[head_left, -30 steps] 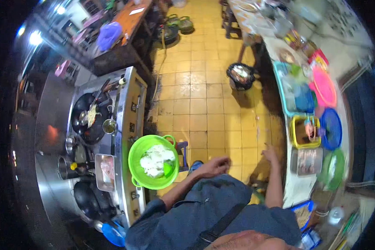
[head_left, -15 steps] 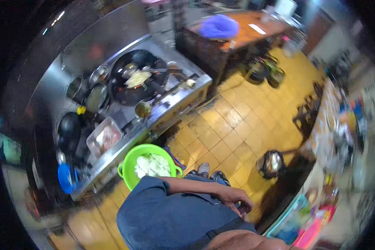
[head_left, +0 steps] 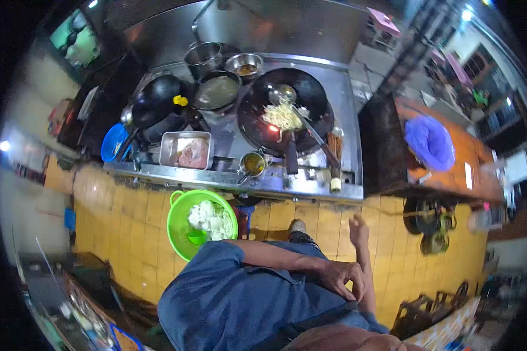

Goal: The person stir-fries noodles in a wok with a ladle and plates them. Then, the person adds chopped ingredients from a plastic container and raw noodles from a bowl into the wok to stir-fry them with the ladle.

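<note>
My left hand is bent across my body beside my right forearm, its fingers curled towards the thumb; whatever they may hold cannot be made out. My right hand is raised in front of the stove edge, fingers loosely apart and holding nothing. Ahead, a large black wok holds pale noodles and a ladle, with an orange glow near them. A small pot of liquid sits at the stove's front edge. To my left, a green basket holds white rice and a green scoop.
Left on the stove are a metal tray of meat, another wok, a pan and a blue bowl. On the right, a wooden table bears a purple covered item. Stacked pans stand on the floor beyond.
The view has swung left from the aisle to face the stove. My left hand has moved across my body towards my right forearm. My right hand, out of sight half a second ago, shows again.
</note>
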Demonstrator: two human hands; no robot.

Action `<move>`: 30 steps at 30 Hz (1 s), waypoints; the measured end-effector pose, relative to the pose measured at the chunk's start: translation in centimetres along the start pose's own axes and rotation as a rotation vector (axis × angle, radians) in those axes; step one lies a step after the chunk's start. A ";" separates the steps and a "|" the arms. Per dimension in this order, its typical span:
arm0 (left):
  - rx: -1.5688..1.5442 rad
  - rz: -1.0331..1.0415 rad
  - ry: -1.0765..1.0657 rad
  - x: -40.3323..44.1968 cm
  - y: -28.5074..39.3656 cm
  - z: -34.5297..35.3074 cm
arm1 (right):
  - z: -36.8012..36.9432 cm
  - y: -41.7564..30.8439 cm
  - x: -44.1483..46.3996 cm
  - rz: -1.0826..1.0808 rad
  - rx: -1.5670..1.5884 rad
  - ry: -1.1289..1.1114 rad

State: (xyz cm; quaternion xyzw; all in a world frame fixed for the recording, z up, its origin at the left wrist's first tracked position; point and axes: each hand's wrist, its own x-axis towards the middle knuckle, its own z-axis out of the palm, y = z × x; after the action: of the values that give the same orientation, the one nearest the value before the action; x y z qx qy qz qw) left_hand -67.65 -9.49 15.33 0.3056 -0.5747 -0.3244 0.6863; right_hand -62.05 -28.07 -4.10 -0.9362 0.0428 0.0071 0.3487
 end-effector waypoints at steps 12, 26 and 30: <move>0.448 -0.633 0.986 -12.7 4.2 -9.8 | 4.4 -16.7 25.0 0.544 1.088 -0.994; 0.168 -0.593 1.615 -22.8 6.4 -10.6 | -13.3 -30.6 17.9 -0.479 -0.467 -0.464; 0.249 -0.612 1.585 -25.4 3.4 -13.0 | -11.3 -28.8 16.5 -0.377 -0.606 -0.468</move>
State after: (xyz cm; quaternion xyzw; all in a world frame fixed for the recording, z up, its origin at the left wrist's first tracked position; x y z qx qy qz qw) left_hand -57.75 13.46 1.03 0.6569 0.1508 -0.1206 0.7288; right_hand -43.31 -15.03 22.48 -0.9610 -0.2132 0.1678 0.0532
